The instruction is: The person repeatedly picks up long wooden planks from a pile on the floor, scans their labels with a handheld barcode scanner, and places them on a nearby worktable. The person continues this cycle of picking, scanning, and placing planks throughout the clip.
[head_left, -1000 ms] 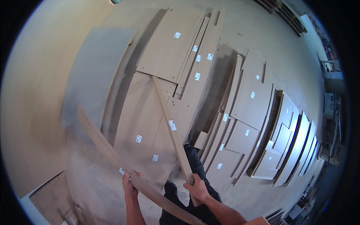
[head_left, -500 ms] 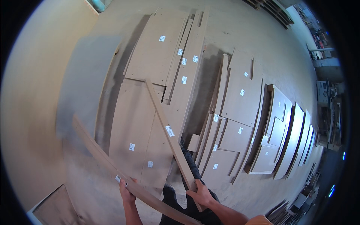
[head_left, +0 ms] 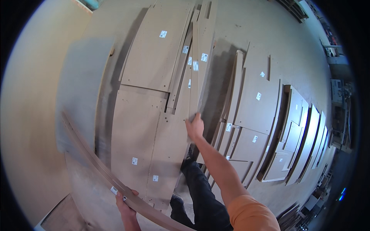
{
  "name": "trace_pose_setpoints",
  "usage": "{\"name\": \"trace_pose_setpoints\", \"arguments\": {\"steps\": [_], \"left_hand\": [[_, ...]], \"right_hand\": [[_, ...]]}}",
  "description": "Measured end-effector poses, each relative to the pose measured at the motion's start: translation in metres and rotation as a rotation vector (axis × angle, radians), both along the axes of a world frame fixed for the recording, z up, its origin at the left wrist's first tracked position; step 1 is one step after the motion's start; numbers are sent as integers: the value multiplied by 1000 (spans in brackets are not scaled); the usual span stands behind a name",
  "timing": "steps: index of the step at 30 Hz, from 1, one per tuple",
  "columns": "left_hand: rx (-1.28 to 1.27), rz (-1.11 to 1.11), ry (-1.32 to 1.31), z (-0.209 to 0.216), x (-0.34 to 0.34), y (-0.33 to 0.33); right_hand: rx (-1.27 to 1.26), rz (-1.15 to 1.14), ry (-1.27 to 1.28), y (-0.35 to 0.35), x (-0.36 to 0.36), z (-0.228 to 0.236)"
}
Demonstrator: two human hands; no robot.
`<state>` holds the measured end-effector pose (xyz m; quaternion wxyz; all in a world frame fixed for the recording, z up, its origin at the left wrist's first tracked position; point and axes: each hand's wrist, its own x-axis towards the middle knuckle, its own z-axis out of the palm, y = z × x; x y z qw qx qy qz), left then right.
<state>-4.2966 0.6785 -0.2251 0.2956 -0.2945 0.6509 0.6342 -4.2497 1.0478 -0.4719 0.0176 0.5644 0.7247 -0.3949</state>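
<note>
My left hand (head_left: 126, 204) is closed around a long brown board (head_left: 95, 163) with small white labels, which slants across the lower left. My right arm reaches forward, and my right hand (head_left: 195, 128) grips the near end of a narrow wooden strip (head_left: 194, 88) bearing a white label. That strip lies over the right side of a stack of flat brown panels (head_left: 135, 129), pointing away from me. Whether it rests on the panels or hovers just above them, I cannot tell. The panels carry labels and small drilled holes.
More panel stacks (head_left: 250, 104) stand in a row to the right, with further stacks (head_left: 295, 127) beyond. At the left are a grey-topped sheet (head_left: 83, 88) and a large pale board (head_left: 31, 96). My dark-trousered legs stand beside the nearest stack.
My right hand has moved forward with the strip, which has swung from a slant across the panels to lie along their right side. The long board in my left hand has shifted slightly left and down.
</note>
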Motion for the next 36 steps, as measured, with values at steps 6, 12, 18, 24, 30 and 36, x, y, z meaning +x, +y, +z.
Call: {"name": "trace_pose_setpoints", "arguments": {"steps": [6,12,18,24,30,36], "left_hand": [[9,-124,64,-13,-29,51],[75,-197,-27,-36,-59,133],[55,-311,-59,-72,-78,218],[-18,-519,56,-84,-70,270],[16,-532,115,-63,-83,268],[-80,-612,129,-63,-90,231]], "right_hand": [[14,172,242,71,-99,-100],[-342,404,339,44,-15,-29],[-1233,547,204,-32,137,211],[-868,121,-155,-71,178,308],[-604,-52,-187,-61,169,244],[-131,-49,-112,7,81,72]]}}
